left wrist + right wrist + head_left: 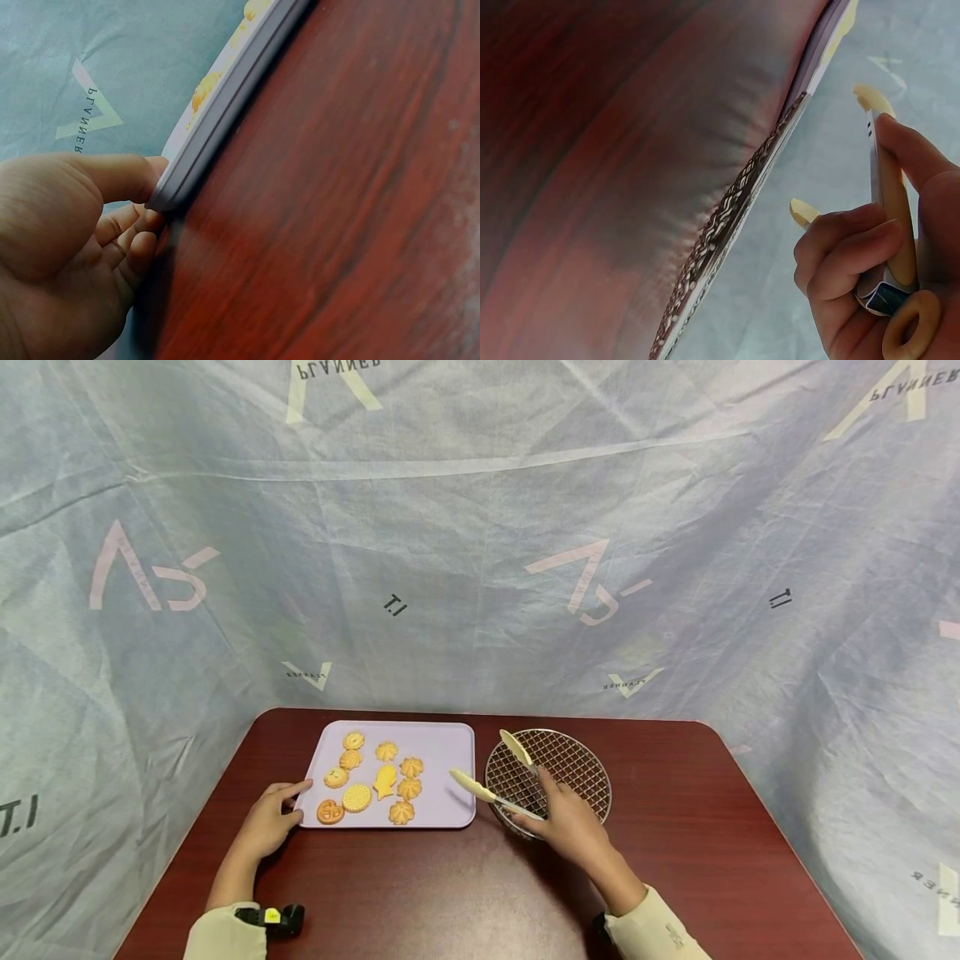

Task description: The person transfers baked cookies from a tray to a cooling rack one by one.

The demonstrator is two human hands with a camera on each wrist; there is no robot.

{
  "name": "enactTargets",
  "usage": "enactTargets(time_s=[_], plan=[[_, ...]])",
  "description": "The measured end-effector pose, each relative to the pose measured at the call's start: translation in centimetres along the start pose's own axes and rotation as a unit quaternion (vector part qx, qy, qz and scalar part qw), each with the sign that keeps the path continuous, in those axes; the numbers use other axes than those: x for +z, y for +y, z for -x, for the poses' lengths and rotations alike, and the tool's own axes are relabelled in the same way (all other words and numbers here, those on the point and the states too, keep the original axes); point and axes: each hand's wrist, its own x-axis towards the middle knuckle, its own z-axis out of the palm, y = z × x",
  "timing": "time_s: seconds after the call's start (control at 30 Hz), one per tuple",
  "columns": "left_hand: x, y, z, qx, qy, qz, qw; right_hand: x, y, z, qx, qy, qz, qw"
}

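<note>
Apparently steadied tray (442,752), spread tongs (474,786)

From my head view, the tray of cookies (356,797) sits left of the round wire rack (581,770), parted tong tips overhanging both. Left wrist: the left hand (67,240) pinches the tray's edge, presumably against sliding. Right wrist: the right hand (870,247) grips the tongs, likely controlling their spread.

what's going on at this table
A person's two hands are at work. The left hand grips the left edge of a pale purple tray of cookies. The right hand holds tongs raised with tips spread, one over the tray, the other over a round wire rack. The tongs hold no cookie, and none shows on the rack.
</note>
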Motion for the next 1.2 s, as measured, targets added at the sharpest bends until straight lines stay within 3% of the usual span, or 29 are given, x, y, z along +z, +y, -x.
enactTargets(time_s=[0.5,1.2], plan=[[0.0,-0.2,-0.1,0.011,0.004,-0.001,0.9999,0.6,-1.5,-0.9,-0.012,-0.008,-0.012,0.9998],[0.1,-0.1,-0.1,-0.002,0.003,-0.002,1.0000,2.0,-3.9,-2.7,-0.031,-0.034,-0.020,0.9988]])
